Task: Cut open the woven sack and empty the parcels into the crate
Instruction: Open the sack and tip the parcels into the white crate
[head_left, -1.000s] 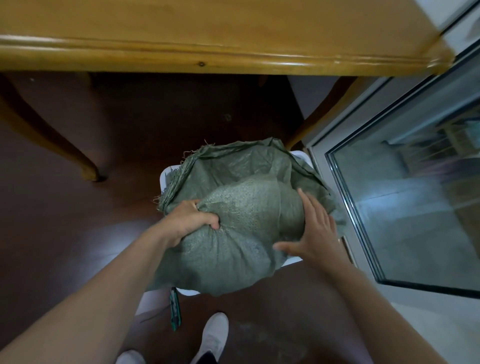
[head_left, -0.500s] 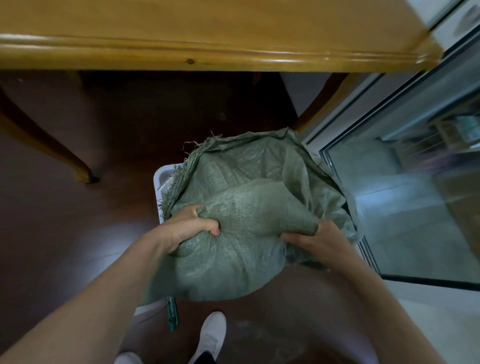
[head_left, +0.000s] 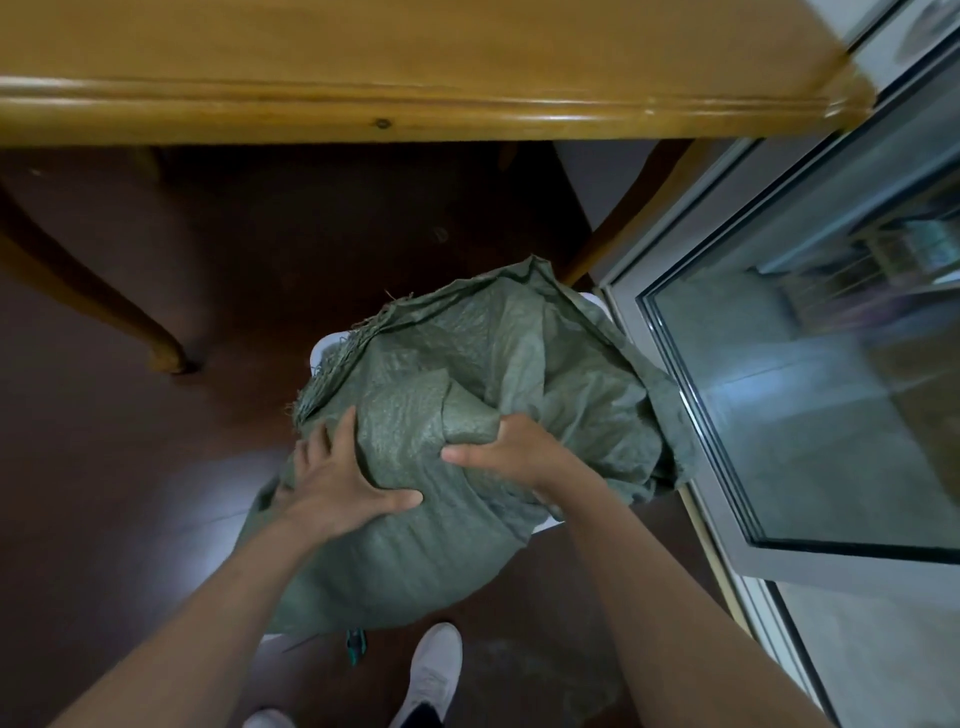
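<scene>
A grey-green woven sack lies bunched over a white crate, hiding nearly all of it; only bits of the white rim show. The sack's frayed open edge points away from me. My left hand presses flat on the sack's left side with fingers spread. My right hand grips a bunched fold of the sack near its middle. No parcels are visible.
A wooden table overhangs at the top, with one curved leg on the left. A glass door stands close on the right. A teal-handled tool lies on the dark floor by my white shoe.
My left hand let go of its fold and now lies flat and spread on the sack. My right hand kept its grip and pulled the fabric toward the middle.
</scene>
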